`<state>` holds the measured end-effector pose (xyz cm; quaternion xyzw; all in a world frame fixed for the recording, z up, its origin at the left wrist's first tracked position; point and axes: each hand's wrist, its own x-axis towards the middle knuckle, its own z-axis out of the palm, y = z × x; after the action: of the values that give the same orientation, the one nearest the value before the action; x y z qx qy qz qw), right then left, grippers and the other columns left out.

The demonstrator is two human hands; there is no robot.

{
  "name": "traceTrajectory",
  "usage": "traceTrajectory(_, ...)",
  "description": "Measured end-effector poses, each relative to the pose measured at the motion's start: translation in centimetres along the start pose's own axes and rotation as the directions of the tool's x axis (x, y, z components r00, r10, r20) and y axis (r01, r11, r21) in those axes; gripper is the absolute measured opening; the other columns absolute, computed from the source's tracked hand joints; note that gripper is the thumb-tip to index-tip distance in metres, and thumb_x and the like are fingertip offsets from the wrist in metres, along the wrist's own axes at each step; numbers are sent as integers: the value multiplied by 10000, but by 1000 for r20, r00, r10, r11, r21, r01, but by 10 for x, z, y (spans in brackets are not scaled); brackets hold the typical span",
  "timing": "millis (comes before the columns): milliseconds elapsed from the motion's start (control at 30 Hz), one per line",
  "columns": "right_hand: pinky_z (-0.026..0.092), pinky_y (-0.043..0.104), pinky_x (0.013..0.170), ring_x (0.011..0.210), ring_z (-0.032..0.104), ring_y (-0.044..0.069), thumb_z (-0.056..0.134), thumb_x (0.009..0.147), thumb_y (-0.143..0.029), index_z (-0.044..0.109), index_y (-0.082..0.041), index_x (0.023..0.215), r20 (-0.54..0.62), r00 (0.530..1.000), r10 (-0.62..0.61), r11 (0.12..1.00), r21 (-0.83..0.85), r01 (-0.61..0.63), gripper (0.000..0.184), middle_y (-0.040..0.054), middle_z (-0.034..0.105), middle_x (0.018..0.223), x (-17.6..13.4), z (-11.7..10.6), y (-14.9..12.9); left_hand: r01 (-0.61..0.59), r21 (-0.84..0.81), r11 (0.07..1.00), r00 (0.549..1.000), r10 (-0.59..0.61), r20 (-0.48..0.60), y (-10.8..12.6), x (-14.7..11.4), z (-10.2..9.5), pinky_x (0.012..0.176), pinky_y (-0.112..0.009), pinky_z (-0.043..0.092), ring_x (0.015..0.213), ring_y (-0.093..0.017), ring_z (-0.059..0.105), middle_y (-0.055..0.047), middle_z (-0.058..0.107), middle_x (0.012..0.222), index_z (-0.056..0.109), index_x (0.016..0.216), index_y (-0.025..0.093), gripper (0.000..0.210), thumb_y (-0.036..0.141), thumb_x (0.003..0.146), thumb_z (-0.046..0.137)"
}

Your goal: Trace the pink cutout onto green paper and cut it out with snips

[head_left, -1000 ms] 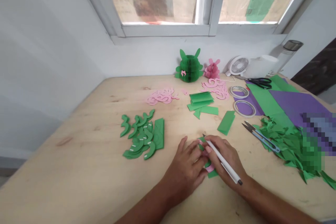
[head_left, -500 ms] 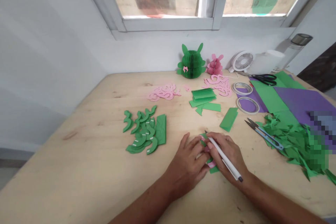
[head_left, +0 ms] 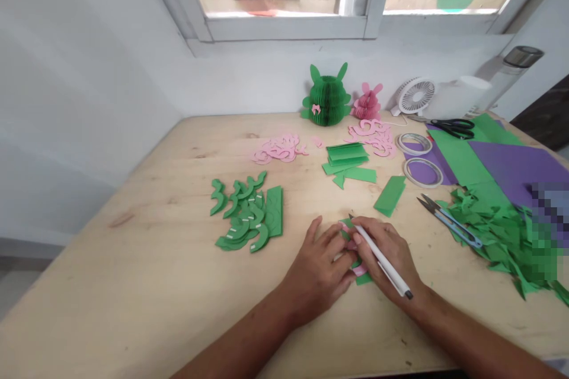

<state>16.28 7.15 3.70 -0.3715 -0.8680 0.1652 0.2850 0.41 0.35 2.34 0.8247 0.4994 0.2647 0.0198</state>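
Note:
My right hand (head_left: 389, 251) grips a white pen (head_left: 386, 267), its dark tip pointing away from me at the far end of a small green paper piece (head_left: 365, 279). On that piece lies a curved pink paper cutout (head_left: 360, 271), mostly covered by my hands. My left hand (head_left: 320, 266) rests over both papers with its fingers spread, pressing them to the table. To its left lie green scalloped paper cutouts (head_left: 240, 228), some with white strips, beside a folded green paper (head_left: 274, 211). Another folded green strip (head_left: 390, 195) lies just beyond my right hand.
Pink cutouts (head_left: 280, 148), green folded papers (head_left: 347, 154) and tape rolls (head_left: 423, 173) lie farther back. Thread snips (head_left: 451, 222) and green scraps (head_left: 493, 237) are at right, near black scissors (head_left: 453, 127). A green paper figure (head_left: 329, 100), a pink one (head_left: 368, 103) and a fan (head_left: 415, 96) stand by the wall.
The camera view has tilted slightly, so most things on the table appear a little higher. Both hands keep nearly the same pose over the paper, with the pen still held.

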Motion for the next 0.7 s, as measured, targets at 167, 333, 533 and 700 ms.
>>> traceTrajectory(167,501,345,743,789,691,210,406,926,-252,571,-202,1048,6,1000,-5,1000,-18,5,211,77,737,948,0,-1,-1,12,-18,1000,1000,-12,24,0,-1,-1,1075,-587,220,1240,-277,447,-101,632,1102,622,1026,206,208,285,872,507)
traceTrajectory(333,501,341,737,787,691,208,407,928,-262,570,-218,1049,12,1000,-1,1000,-29,2,208,67,735,949,0,-1,0,4,-67,998,999,-1,53,-4,-2,-4,1093,-561,199,1273,-261,416,-87,637,1114,605,1086,209,245,272,868,510)
traceTrajectory(533,500,344,744,787,692,212,417,923,-246,570,-205,1052,2,1000,-11,1000,-24,11,205,68,739,945,0,0,-1,11,-99,995,998,-4,70,-7,-3,-7,1101,-545,187,1279,-248,411,-94,617,1169,593,1122,205,269,249,877,490)
traceTrajectory(700,496,320,728,750,691,193,429,910,-222,571,-204,1041,-31,999,-29,999,-25,28,194,48,746,904,0,0,-1,-7,-103,995,999,12,45,-6,-2,-10,1093,-533,219,1270,-247,419,-93,598,1210,600,1091,202,248,238,869,497)
